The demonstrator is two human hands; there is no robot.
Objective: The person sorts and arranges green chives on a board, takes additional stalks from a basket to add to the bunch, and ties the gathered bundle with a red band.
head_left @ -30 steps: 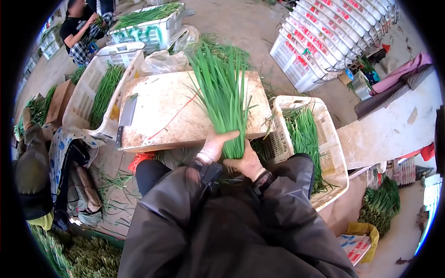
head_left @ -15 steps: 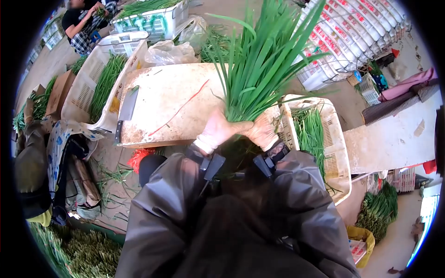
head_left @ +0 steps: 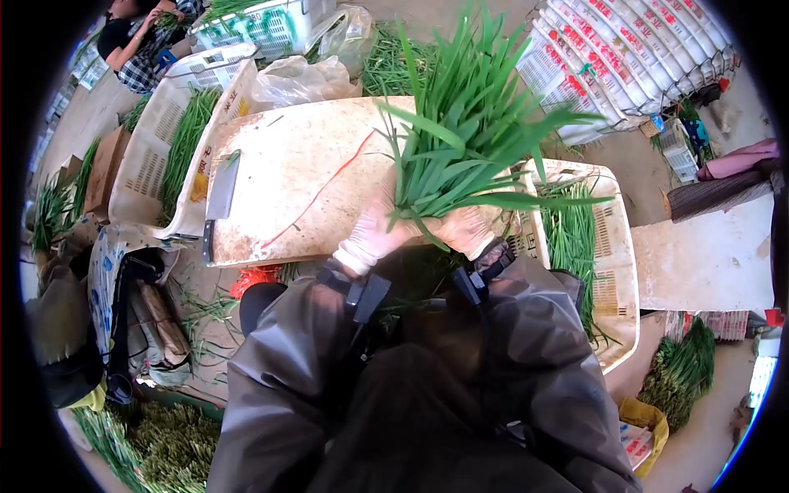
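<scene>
In the head view a bunch of garlic chives (head_left: 464, 135) stands up between my two gloved hands, its long flat leaves fanning out at the top. My left hand (head_left: 380, 232) is closed round the lower part from the left. From the other side my right hand (head_left: 464, 230) closes on the same part; the stem ends are hidden. Beneath the bunch is a worn white board (head_left: 288, 168). On it lie a red tie strip (head_left: 325, 191) and, at the left edge, a cleaver (head_left: 223, 193) with a black handle.
Crates of greens flank the board, a left crate (head_left: 140, 177) and a right crate (head_left: 620, 246). Plastic bags (head_left: 300, 82) lie behind it. A stack of white crates (head_left: 625, 62) stands back right. Another person (head_left: 127, 41) sits at the far left, handling greens.
The bunch has dropped slightly, and its leaves have spread wider and bent over to the right. My hands stay closed on its lower part. The whole view has shifted a little.
</scene>
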